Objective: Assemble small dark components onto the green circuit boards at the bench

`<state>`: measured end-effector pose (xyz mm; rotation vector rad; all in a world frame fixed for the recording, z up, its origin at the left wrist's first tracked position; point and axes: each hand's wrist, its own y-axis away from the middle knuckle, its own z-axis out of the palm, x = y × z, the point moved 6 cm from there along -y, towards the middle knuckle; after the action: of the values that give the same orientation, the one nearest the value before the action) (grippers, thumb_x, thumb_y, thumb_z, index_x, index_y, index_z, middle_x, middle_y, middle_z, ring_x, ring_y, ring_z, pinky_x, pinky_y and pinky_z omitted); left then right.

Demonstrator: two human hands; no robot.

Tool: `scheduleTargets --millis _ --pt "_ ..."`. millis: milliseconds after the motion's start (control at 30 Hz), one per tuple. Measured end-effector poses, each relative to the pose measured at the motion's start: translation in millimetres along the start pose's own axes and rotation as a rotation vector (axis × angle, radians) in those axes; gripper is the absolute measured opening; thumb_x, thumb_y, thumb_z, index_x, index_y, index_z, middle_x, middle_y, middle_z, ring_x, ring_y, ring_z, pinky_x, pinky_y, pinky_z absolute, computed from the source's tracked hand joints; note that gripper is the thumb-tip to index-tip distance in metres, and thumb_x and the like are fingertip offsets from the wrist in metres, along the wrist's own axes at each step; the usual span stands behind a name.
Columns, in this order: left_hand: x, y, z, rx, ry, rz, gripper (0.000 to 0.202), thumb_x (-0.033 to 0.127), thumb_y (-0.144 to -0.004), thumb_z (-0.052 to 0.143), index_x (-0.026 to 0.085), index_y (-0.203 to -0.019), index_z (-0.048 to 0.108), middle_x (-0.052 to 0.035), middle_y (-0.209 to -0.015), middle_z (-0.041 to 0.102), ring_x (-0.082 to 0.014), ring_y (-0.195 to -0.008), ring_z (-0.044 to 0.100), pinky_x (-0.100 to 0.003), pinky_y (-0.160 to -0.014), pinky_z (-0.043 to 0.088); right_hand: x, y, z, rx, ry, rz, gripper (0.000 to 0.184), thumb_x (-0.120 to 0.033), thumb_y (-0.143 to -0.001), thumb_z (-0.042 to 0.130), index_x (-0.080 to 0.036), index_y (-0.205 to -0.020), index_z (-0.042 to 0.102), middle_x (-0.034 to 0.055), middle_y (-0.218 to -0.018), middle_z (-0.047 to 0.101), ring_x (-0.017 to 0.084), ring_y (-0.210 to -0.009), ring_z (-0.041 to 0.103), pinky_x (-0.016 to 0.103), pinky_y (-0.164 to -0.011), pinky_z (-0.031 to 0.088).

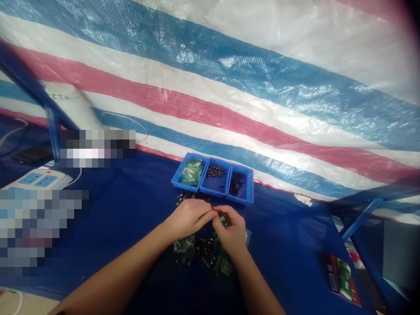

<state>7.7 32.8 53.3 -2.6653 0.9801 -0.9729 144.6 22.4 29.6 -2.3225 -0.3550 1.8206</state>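
My left hand (189, 217) and my right hand (230, 229) meet fingertip to fingertip over the blue table cover (124, 218). Both are closed in a pinch on something too small to make out. Under and around them lies a loose heap of dark screws (205, 253) and small green plastic packets (183, 244). Just beyond the hands stand three blue bins: the left bin (189, 171) holds green packets, the middle bin (215, 174) brownish screws, the right bin (240, 183) dark screws.
A striped blue, red and white tarpaulin (249, 87) hangs behind the table. A white power strip (37, 180) lies at the left near a blue frame post (52, 131). A small red and green box (341, 276) sits at the right, near the table's edge.
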Motion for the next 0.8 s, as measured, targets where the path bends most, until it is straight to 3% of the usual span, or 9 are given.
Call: scheduleTargets --millis 200,800 --pt "1.9 0.1 0.4 -0.047 -0.02 -0.027 0.027 0.029 -0.096 0.04 0.017 -0.076 0.054 -0.0002 -0.066 0.055 -0.0121 -0.061 0.051 -0.025 -0.059 0.038 -6.3 -2.8 -3.6 0.022 0.006 -0.063 0.016 -0.021 -0.081 0.062 -0.024 -0.095 0.071 0.006 -0.09 0.071 0.02 -0.081 0.067 0.035 -0.075 0.057" --pt "2.7 2.1 -1.9 -0.006 -0.009 0.004 0.021 0.026 -0.095 0.042 0.018 -0.091 0.061 -0.0029 -0.073 0.062 -0.0146 -0.067 0.056 -0.027 -0.064 0.041 -14.4 -4.1 -7.8 0.03 0.063 -0.148 0.018 -0.017 -0.081 0.06 -0.025 -0.094 0.068 0.0066 -0.091 0.067 0.02 -0.082 0.065 0.036 -0.072 0.056"
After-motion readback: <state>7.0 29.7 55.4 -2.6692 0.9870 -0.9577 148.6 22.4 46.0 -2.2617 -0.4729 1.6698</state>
